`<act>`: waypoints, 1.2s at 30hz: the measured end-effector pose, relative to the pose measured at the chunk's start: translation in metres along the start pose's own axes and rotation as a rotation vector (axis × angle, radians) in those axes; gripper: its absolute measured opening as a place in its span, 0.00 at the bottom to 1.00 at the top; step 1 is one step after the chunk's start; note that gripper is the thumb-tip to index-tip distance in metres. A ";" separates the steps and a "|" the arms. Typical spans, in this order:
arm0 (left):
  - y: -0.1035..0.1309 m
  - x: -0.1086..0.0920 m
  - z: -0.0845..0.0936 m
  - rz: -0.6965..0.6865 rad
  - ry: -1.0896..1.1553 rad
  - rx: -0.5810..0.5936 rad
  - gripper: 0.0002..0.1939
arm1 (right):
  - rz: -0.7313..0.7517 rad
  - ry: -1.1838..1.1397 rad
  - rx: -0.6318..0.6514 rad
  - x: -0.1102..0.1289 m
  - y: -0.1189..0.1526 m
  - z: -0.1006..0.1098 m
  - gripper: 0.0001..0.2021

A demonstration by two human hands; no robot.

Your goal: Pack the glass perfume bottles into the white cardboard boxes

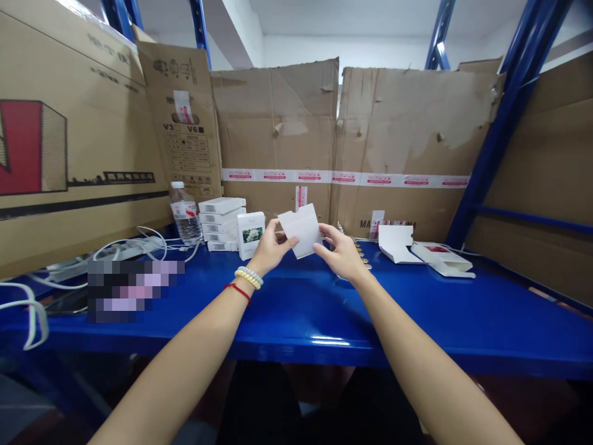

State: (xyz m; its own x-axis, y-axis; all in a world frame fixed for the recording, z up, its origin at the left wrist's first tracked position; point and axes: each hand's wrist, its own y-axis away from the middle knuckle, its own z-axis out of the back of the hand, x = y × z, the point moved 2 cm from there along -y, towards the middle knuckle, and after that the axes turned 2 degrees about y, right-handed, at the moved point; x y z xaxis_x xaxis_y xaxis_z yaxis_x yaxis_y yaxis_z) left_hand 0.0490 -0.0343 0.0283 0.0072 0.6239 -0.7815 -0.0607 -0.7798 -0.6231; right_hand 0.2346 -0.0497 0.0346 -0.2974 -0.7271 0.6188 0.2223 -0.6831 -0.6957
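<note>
- I see my bare left hand (273,244) closed on a flat white paper card (301,232); the thumb is on the front and other fingers go behind it.
- My bare right hand (341,248) is at the other side of the card; its thumb and bent fingers touch the right edge, but I cannot tell if they pinch it.
- The card is tilted and up between my hands, over the shiny blue table (301,321); it has a little notch in its top edge.
- Just beside my left hand I see a small white box with a flower picture (251,235); it stands upright.
- Next to that is a stack of flat white paper boxes (222,224); a clear plastic bottle with a white cap (185,213) stands just left of it.
- Partly hidden by my right hand are small, round, shiny gold things (362,254); I cannot tell what they are.
- Farther right is an open white paper box (397,243); near it lies a white paper box with a red patch (440,256).
- Loopy white cables (155,241) lie at the left; big brown cardboard sheets (278,136) stand at the back.
</note>
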 end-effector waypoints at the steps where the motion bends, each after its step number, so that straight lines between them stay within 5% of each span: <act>1: 0.002 -0.002 -0.003 -0.018 -0.063 -0.010 0.32 | 0.043 0.079 -0.014 0.002 0.002 -0.001 0.27; 9: 0.020 -0.017 -0.021 -0.098 -0.590 -0.080 0.31 | 0.191 0.196 -0.058 -0.003 0.007 -0.014 0.48; 15: 0.016 -0.017 -0.018 -0.215 -0.406 0.143 0.24 | 0.123 0.086 -0.116 -0.005 0.003 -0.007 0.46; 17: 0.009 -0.017 -0.006 -0.267 -0.452 -0.061 0.17 | 0.060 0.008 -0.156 -0.003 0.002 -0.004 0.46; 19: 0.003 -0.016 0.014 -0.258 -0.624 -0.517 0.17 | 0.008 -0.128 -0.158 -0.001 0.000 -0.002 0.46; 21: 0.000 -0.011 0.034 -0.159 -0.768 -0.864 0.27 | -0.044 -0.309 -0.108 0.001 0.000 -0.001 0.44; 23: -0.003 -0.001 0.051 0.013 -0.834 -0.994 0.41 | -0.097 -0.493 -0.025 0.004 0.001 0.001 0.40; 28: -0.007 0.027 0.076 0.344 -0.774 -0.818 0.55 | -0.195 -0.849 0.314 0.016 0.009 0.005 0.31; 32: -0.008 0.032 0.081 0.451 -0.764 -0.666 0.38 | -0.182 -0.977 0.419 0.021 0.011 0.011 0.32; 36: -0.004 0.023 0.063 0.407 -0.885 -0.528 0.28 | -0.200 -0.996 0.431 0.017 0.008 0.012 0.33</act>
State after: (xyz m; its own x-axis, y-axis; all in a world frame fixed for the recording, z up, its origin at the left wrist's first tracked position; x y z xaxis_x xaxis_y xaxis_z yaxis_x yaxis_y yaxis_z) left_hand -0.0134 -0.0136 0.0145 -0.6451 -0.0313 -0.7635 0.5385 -0.7275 -0.4252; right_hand 0.2424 -0.0686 0.0438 0.4738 -0.1989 0.8579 0.6167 -0.6205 -0.4844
